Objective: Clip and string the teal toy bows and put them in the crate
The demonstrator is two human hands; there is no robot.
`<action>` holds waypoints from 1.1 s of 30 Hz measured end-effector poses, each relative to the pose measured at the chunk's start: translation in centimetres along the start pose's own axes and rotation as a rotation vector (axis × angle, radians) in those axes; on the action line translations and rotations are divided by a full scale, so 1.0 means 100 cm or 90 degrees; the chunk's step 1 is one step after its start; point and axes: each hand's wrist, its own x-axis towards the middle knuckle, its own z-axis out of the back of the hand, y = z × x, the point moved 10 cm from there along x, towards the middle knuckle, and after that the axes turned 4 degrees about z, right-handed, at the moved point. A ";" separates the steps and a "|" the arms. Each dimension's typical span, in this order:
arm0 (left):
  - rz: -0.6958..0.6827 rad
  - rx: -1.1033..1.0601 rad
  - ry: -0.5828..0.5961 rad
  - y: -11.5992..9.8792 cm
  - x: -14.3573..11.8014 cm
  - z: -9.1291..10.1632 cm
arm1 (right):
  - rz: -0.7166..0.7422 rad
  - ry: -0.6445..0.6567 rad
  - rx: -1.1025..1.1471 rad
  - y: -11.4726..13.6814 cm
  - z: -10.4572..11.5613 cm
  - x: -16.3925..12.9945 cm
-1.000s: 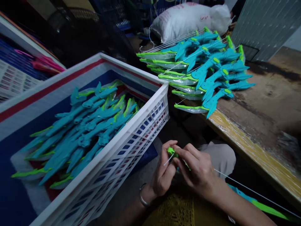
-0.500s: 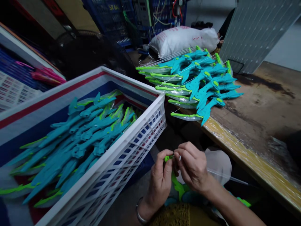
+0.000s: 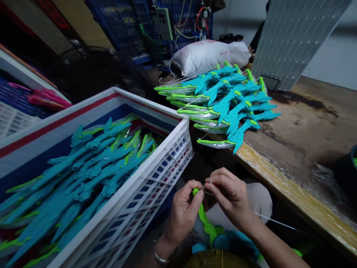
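A toy bow with a green limb (image 3: pixel 206 224) and teal middle lies across my lap. My left hand (image 3: pixel 182 210) pinches the tip of that limb between thumb and fingers. Close beside it, my right hand (image 3: pixel 230 195) has its fingertips closed on the end of a thin white string (image 3: pixel 279 222). The string reappears past my right wrist and runs off to the right. The fingertips nearly meet at the limb tip, so I cannot tell whether the string goes through it.
At left stands a white plastic crate (image 3: pixel 182 124) holding several teal toy bows (image 3: pixel 92 167). Strung bows (image 3: pixel 240 106) are stacked on the wooden table (image 3: pixel 304 126), some overhanging its edge. Behind are a white sack (image 3: pixel 206 56) and a grey panel (image 3: pixel 295 41); a dark bucket (image 3: pixel 348 171) stands right.
My right hand has shifted its pinch slightly, and its fingers are straighter. The green limb in my left hand is now more upright and shows more. The whole view has turned slightly right.
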 end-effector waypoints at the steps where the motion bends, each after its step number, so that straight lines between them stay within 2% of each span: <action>1: 0.012 0.001 -0.008 0.002 0.001 0.002 | -0.010 0.009 0.027 -0.003 0.000 -0.001; 5: 0.066 -0.024 -0.010 0.012 0.003 0.004 | -0.027 0.071 0.096 -0.010 -0.007 -0.008; 8: 0.094 -0.031 -0.013 0.017 0.003 0.004 | -0.054 0.072 0.102 -0.017 -0.010 -0.013; 13: 0.120 -0.102 0.035 0.022 0.001 -0.009 | -0.101 0.009 0.098 -0.020 -0.006 -0.005; 19: 0.139 -0.191 0.049 0.032 0.004 -0.019 | -0.135 -0.084 0.141 -0.014 0.022 0.016; 22: 0.111 -0.206 0.051 0.029 0.010 -0.021 | -0.080 -0.028 0.063 -0.012 0.018 0.013; 26: 0.084 -0.166 0.034 0.027 0.016 -0.017 | 0.059 0.077 -0.042 -0.003 -0.006 -0.006; 30: 0.067 -0.129 0.043 0.026 0.013 -0.014 | 0.000 0.086 -0.071 -0.018 -0.013 -0.017; 33: 0.086 -0.155 0.079 0.027 0.012 -0.017 | -0.087 0.070 -0.007 -0.033 -0.009 -0.015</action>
